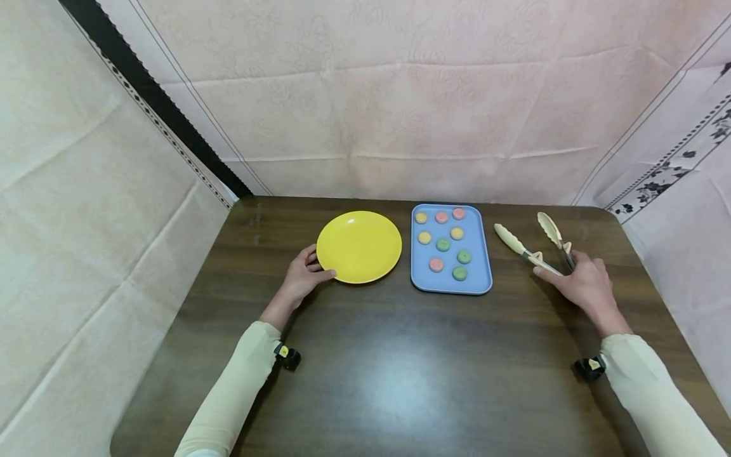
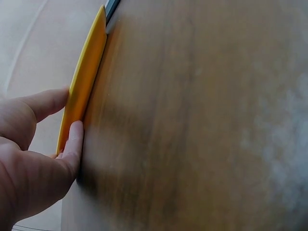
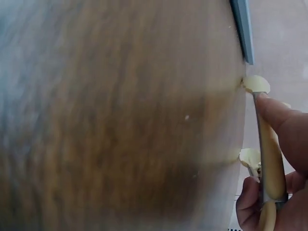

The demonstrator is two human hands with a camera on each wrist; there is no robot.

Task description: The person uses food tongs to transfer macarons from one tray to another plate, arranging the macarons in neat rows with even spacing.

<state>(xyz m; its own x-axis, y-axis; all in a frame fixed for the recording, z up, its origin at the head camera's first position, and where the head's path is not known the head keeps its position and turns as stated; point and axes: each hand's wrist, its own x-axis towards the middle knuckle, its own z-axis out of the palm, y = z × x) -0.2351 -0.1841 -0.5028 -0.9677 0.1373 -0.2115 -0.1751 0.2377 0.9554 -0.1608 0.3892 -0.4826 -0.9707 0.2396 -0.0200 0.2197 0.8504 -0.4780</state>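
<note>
A round yellow plate [image 1: 359,247] lies on the table, left of the blue tray. My left hand [image 1: 306,277] grips its left edge; in the left wrist view the thumb and fingers are at the rim of the plate [image 2: 84,91]. At the right my right hand [image 1: 584,287] holds a pair of tongs [image 1: 513,240] with cream tips and metal arms. The arms of the tongs are spread apart, tips pointing toward the table's far edge. In the right wrist view, fingers lie on both sides of the tongs [image 3: 272,163].
Between plate and tongs sits a blue rectangular tray [image 1: 451,285]. On it are several small round macaron-like pieces in pink, yellow and green, such as a green one [image 1: 464,256]. The brown wooden table [image 1: 400,381] meets a pale cloth backdrop [image 1: 400,127].
</note>
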